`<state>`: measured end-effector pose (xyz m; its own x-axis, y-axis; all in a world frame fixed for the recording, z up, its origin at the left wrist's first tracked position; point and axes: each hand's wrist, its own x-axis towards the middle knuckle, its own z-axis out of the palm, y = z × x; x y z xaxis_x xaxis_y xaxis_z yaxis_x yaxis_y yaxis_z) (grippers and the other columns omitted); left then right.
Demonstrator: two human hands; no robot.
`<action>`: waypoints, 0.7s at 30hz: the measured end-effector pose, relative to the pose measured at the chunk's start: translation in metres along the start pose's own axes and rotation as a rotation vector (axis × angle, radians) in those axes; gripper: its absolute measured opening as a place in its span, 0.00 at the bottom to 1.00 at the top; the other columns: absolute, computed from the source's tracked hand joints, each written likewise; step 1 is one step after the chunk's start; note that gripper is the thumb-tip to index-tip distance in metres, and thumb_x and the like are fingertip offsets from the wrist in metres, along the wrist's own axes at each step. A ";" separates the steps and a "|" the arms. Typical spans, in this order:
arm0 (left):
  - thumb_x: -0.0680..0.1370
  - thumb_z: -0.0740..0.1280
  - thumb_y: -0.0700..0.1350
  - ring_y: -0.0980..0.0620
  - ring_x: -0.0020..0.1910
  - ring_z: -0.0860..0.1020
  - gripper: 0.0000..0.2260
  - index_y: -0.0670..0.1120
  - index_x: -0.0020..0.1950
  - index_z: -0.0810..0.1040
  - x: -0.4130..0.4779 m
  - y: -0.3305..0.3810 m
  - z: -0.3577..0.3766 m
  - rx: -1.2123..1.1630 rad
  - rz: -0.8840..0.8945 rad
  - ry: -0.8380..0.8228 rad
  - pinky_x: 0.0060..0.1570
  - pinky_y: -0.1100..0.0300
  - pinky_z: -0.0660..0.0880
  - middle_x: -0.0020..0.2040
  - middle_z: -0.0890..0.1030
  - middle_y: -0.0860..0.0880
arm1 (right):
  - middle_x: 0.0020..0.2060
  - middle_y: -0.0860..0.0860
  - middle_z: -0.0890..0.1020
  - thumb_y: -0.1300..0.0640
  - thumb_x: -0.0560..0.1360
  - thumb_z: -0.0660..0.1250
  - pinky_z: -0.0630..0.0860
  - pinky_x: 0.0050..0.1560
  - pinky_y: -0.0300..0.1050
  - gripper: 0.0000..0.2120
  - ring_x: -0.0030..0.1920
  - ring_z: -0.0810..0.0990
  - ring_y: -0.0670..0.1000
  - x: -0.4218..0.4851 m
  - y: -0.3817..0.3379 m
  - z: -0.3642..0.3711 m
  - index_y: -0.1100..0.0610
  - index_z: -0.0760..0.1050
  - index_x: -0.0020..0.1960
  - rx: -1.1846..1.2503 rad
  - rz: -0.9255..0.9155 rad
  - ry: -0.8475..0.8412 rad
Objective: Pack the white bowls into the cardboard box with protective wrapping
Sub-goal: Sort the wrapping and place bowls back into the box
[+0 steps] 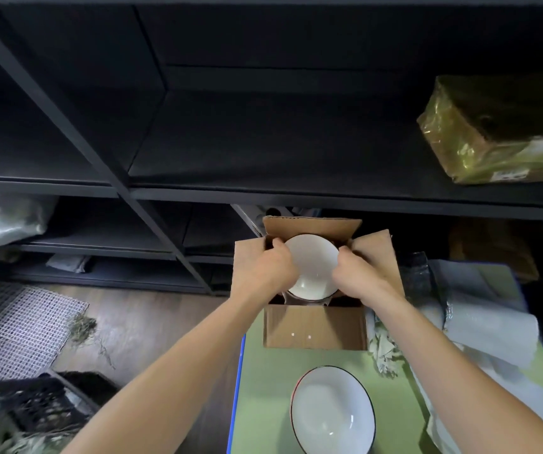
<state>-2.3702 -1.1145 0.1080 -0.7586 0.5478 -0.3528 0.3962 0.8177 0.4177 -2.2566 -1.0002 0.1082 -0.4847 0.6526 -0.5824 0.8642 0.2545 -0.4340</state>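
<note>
An open cardboard box [314, 327] stands on the green table [263, 388], its flaps spread outward. A white bowl [312, 265] sits in the box opening. My left hand [268, 270] grips the bowl's left rim and my right hand [357, 275] grips its right rim. Beneath the bowl, the edge of another bowl or some wrapping shows; I cannot tell which. A second white bowl [332, 411] with a dark rim rests on the table in front of the box, apart from both hands.
White and bubble wrapping sheets [486, 326] lie heaped on the table's right side, with crumpled paper [383, 352] beside the box. Dark shelving [165, 191] rises behind, holding a taped parcel [499, 132]. A wire mesh [17, 322] and a black crate [37, 404] sit on the floor at left.
</note>
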 end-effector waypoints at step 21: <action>0.82 0.59 0.42 0.40 0.68 0.72 0.31 0.31 0.77 0.45 0.023 0.019 0.044 0.324 0.051 -0.317 0.62 0.52 0.72 0.70 0.71 0.36 | 0.70 0.66 0.67 0.60 0.82 0.58 0.71 0.61 0.49 0.27 0.67 0.74 0.62 0.020 -0.005 0.050 0.71 0.52 0.74 -0.313 0.058 0.035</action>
<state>-2.3575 -1.0780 0.0711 -0.5584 0.5745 -0.5985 0.6084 0.7740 0.1754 -2.2769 -1.0238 0.0645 -0.4331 0.6955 -0.5734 0.8925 0.4196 -0.1653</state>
